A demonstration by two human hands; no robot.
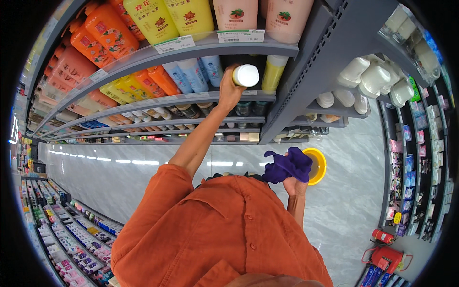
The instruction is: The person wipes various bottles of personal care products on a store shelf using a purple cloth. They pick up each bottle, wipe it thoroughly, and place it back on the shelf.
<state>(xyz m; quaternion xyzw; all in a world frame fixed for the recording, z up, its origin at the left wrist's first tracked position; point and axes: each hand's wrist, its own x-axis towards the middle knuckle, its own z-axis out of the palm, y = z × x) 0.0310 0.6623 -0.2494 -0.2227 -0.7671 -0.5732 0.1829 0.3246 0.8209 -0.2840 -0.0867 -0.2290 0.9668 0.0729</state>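
Observation:
At the second shelf, my left hand [229, 88] grips a bottle [246, 75] whose round white cap faces up; its yellowish body is mostly hidden. Light-blue bottles [193, 75] stand to its left, and a yellow bottle with a pale cap [274, 74] stands to its right. Down by my right side, my right hand [296, 186] holds a crumpled purple cloth [288, 165], which covers most of the fingers. Just beyond the cloth, a yellow bucket [324, 166] rests on the floor, partly hidden by it.
Large pump bottles [111, 32] fill the upper shelf, behind a price-tag edge [211, 42]. A grey perforated upright [304, 71] borders the bay. White plastic containers [374, 77] sit on shelves to the right. Red fire extinguishers [386, 258] stand at lower right on the tiled floor [344, 204].

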